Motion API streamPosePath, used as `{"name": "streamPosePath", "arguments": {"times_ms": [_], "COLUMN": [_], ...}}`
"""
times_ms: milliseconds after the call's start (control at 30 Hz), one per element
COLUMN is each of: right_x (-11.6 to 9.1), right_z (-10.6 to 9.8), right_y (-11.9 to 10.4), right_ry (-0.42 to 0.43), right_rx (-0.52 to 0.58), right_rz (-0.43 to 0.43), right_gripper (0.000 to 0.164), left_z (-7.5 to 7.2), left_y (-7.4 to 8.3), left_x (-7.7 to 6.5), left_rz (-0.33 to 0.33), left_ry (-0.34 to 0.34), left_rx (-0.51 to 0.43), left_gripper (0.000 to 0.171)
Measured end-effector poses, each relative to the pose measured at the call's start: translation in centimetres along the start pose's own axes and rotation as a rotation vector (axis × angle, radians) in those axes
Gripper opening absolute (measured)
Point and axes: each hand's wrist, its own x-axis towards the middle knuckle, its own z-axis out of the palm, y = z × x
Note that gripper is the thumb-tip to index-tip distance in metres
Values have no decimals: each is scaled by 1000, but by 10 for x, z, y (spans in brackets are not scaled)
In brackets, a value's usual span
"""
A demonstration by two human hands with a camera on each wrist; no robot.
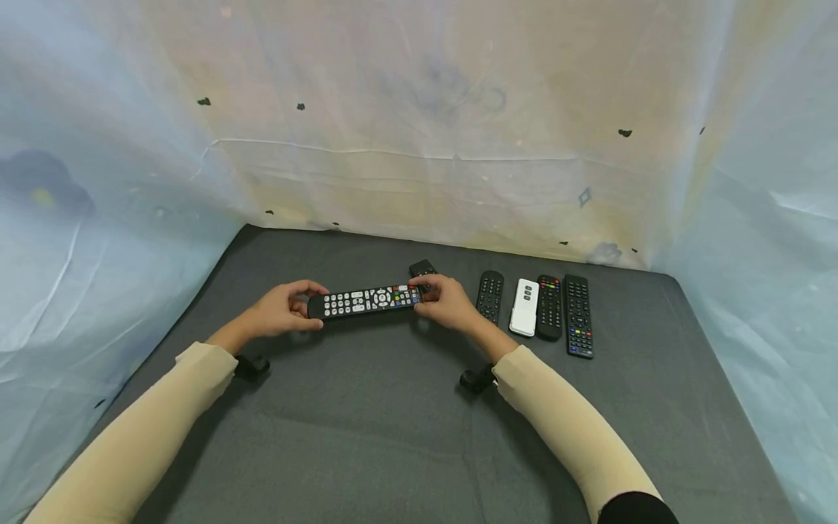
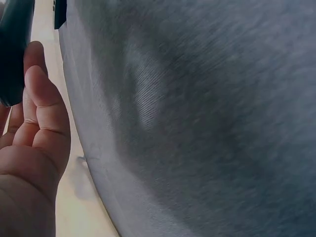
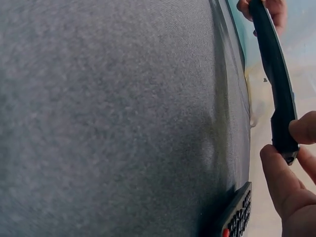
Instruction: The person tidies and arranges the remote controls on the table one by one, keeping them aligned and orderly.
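A long black remote control [image 1: 366, 301] with white and coloured buttons is held level above the grey surface, its button face towards the head camera. At its left end my left hand [image 1: 278, 311] grips it, thumb on the near edge and fingers on the far edge. My right hand [image 1: 450, 303] pinches the opposite end, by the coloured buttons. In the right wrist view the same remote control [image 3: 279, 84] shows its thin side, apart from the surface. The left wrist view has only its dark end [image 2: 12, 54] by the left hand's fingers.
Behind the right hand lies a small black remote [image 1: 422, 268], partly covered. To the right lie a black remote [image 1: 489, 295], a white one [image 1: 524, 307] and two more black ones [image 1: 548, 309]. Patterned cloth [image 1: 419, 109] walls off the grey table [image 1: 366, 422].
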Motion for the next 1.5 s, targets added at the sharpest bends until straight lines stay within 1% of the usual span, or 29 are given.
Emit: {"name": "streamPosePath", "arguments": {"times_ms": [67,233,333,467,667,867,1000,1200,1333,1500], "right_x": [1,5,7,11,16,24,32,41,46,54], "right_z": [0,0,1,2,2,4,7,10,11,13], "right_y": [0,-1,-3,-5,-8,-7,-5,-6,-8,-10], "right_ry": [5,14,15,12,7,-8,-42,-56,-73,-106], "right_rx": [-10,8,30,54,40,19,13,-12,-6,-18], "right_rz": [-6,5,21,21,4,4,-6,-16,-10,-8], "right_gripper": [43,41,40,38,37,35,35,35,36,36], "left_z": [3,8,10,13,17,23,30,40,42,42], "left_y": [-1,-4,-3,1,4,6,8,8,6,5], "left_x": [-4,-12,-17,-24,-29,-35,-41,-45,-45,-45], "left_rz": [11,38,44,38,53,38,11,16,14,-10], "left_ry": [-9,-12,-4,-10,-20,-22,13,52,54,41], "left_rx": [-17,-36,-38,-50,-79,-90,-109,-156,-171,-167], "left_gripper": [58,58,59,61,64,66,67,68,69,71]}}
